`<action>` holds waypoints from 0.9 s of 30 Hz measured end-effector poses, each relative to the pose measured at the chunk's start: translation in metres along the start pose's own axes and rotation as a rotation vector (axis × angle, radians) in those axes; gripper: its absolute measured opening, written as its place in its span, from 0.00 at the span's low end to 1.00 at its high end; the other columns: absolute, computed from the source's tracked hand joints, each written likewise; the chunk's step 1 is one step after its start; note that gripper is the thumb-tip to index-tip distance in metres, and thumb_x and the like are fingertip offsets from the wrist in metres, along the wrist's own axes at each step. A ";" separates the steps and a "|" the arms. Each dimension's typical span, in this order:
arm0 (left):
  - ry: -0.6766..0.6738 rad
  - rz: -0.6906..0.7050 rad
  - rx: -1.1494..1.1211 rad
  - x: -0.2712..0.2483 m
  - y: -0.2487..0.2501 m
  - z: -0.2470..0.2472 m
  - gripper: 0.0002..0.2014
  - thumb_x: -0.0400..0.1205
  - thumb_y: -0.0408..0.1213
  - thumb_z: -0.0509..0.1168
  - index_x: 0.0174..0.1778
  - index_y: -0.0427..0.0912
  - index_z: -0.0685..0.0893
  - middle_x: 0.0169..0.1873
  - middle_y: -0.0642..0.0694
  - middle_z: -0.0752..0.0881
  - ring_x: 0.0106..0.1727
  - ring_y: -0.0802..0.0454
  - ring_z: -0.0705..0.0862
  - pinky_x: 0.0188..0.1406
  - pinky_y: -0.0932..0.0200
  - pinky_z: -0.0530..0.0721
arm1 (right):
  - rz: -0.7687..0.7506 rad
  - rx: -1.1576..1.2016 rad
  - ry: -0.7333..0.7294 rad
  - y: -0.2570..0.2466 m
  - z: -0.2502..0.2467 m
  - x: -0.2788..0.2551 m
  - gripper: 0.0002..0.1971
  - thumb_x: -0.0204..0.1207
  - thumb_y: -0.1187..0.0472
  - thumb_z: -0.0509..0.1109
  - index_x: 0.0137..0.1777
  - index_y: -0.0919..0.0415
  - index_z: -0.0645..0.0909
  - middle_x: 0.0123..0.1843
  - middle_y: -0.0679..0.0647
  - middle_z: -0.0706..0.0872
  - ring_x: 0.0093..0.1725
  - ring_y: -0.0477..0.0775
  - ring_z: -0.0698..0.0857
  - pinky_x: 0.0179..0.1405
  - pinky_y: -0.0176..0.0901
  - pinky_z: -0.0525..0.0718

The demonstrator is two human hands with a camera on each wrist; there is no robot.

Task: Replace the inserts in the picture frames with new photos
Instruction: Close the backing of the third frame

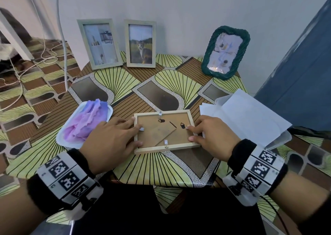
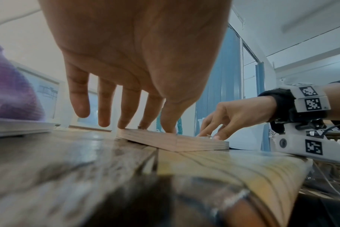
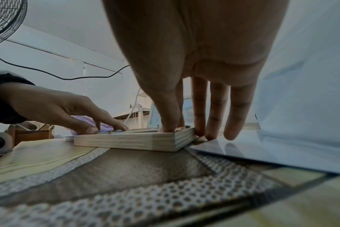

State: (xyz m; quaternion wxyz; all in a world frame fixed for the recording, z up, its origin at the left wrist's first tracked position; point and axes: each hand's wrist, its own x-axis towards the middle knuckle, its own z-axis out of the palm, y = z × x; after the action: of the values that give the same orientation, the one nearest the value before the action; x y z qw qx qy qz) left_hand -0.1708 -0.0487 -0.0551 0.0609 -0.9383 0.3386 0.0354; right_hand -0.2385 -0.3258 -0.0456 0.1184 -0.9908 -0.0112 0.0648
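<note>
A wooden frame [image 1: 162,132] lay face down at lower centre of the bench [image 1: 161,84]; the left hand [image 1: 109,141] and right hand [image 1: 215,136], grips released, pressed fingertips on its side clips.

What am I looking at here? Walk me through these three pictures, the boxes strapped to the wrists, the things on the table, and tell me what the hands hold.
No machine here: a person works with bare hands. The white boxes with black-and-white codes on the wrists are cameras. The big picture comes from a camera on the head, looking down; the two low ones look along each hand from its wrist.

On the patterned tablecloth a pale wooden picture frame lies face down, brown backing board up. The left hand and the right hand rest on its two short sides, fingertips at the small metal tabs that lock the backing. Neither hand lifts anything.

Around it: a white tray with a crumpled purple cloth, white sheets of paper, two upright pale wooden frames with photos, and an upright green braided frame.
</note>
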 end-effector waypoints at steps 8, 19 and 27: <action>0.069 0.219 0.022 0.014 0.026 -0.010 0.33 0.83 0.68 0.42 0.83 0.57 0.60 0.83 0.51 0.64 0.82 0.48 0.62 0.71 0.46 0.69 | -0.001 0.090 -0.006 0.003 0.000 -0.006 0.22 0.83 0.48 0.64 0.76 0.48 0.77 0.60 0.53 0.84 0.60 0.54 0.80 0.60 0.48 0.77; 0.045 0.334 0.251 0.036 0.046 -0.013 0.37 0.81 0.71 0.40 0.83 0.56 0.49 0.83 0.46 0.64 0.74 0.44 0.70 0.66 0.44 0.70 | -0.013 0.271 -0.088 0.008 0.007 -0.024 0.24 0.87 0.48 0.57 0.82 0.46 0.65 0.71 0.52 0.80 0.65 0.58 0.80 0.61 0.45 0.73; 0.119 0.397 0.207 0.031 0.043 -0.022 0.32 0.84 0.61 0.36 0.83 0.51 0.58 0.71 0.46 0.77 0.57 0.44 0.74 0.59 0.47 0.77 | -0.007 0.566 0.044 0.006 -0.001 -0.029 0.15 0.86 0.39 0.54 0.61 0.08 0.62 0.53 0.19 0.82 0.54 0.24 0.79 0.55 0.18 0.72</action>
State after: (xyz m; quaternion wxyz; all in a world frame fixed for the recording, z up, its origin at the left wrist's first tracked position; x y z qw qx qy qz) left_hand -0.1736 -0.1045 -0.0402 0.1286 -0.8424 0.5214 -0.0436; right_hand -0.2675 -0.3330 -0.0426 0.3907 -0.9195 0.0064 0.0436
